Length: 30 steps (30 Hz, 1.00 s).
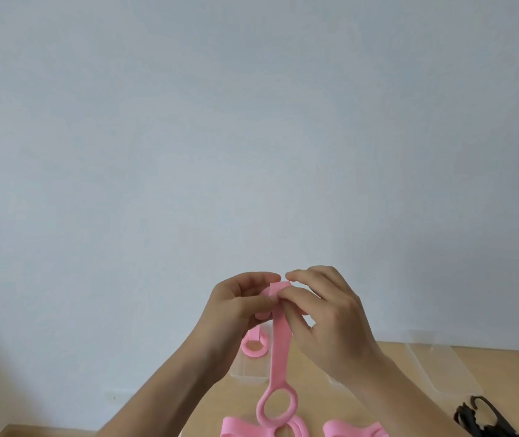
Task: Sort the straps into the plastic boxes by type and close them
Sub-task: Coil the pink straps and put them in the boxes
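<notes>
Head view: both hands (286, 305) pinch pink strap (280, 348).

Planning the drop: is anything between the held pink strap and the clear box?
Nothing visible: the strap, pinched by left hand and right hand, hangs near the box, which looks open, with a rolled strap inside.

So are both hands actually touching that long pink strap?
Touching. The head view shows the left hand and right hand both pinching the folded top of the pink strap.

Pink strap (279, 342), top end rolled, hangs upright, ring end lowest.
</notes>
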Tool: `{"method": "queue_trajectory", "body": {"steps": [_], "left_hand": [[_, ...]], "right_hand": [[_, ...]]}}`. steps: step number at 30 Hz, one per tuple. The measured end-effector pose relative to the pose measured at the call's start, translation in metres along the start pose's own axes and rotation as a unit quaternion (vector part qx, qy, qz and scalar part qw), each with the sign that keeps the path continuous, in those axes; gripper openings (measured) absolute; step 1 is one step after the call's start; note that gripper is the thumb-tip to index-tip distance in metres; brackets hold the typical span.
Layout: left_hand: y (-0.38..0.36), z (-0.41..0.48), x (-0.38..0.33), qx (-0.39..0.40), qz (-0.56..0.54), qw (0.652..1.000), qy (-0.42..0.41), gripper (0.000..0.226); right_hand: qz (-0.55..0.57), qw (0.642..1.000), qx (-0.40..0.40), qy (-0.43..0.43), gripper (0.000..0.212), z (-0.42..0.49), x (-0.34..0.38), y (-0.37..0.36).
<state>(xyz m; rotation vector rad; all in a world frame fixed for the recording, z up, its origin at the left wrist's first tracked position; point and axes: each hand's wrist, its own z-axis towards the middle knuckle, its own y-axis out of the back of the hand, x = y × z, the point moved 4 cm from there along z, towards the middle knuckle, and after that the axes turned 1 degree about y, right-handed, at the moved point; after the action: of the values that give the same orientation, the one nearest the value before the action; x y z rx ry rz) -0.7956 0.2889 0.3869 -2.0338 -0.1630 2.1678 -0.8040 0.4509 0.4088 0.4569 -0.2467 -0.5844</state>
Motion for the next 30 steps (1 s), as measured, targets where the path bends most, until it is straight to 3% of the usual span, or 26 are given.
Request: {"method": "queue_trajectory", "body": {"steps": [9, 17, 24, 30], "left_hand": [[0.003, -0.008, 0.001, -0.013, 0.109, 0.994, -0.006, 0.029], [0.005, -0.012, 0.003, -0.018, 0.131, 0.991, -0.01, 0.05], [0.012, -0.005, 0.019, -0.039, -0.037, 0.998, 0.023, 0.064], [0.004, -0.01, 0.039, 0.018, -0.012, 0.998, 0.062, 0.035]], "right_hand": [[0.134, 0.981, 0.046, -0.131, 0.02, 0.002, -0.002, 0.003], [0.15, 0.952, 0.215, -0.156, 0.017, 0.009, -0.002, -0.007], [0.115, 0.964, 0.178, -0.159, 0.014, 0.007, 0.007, -0.014], [0.076, 0.973, 0.149, -0.157, 0.019, 0.007, 0.004, -0.015]]}}
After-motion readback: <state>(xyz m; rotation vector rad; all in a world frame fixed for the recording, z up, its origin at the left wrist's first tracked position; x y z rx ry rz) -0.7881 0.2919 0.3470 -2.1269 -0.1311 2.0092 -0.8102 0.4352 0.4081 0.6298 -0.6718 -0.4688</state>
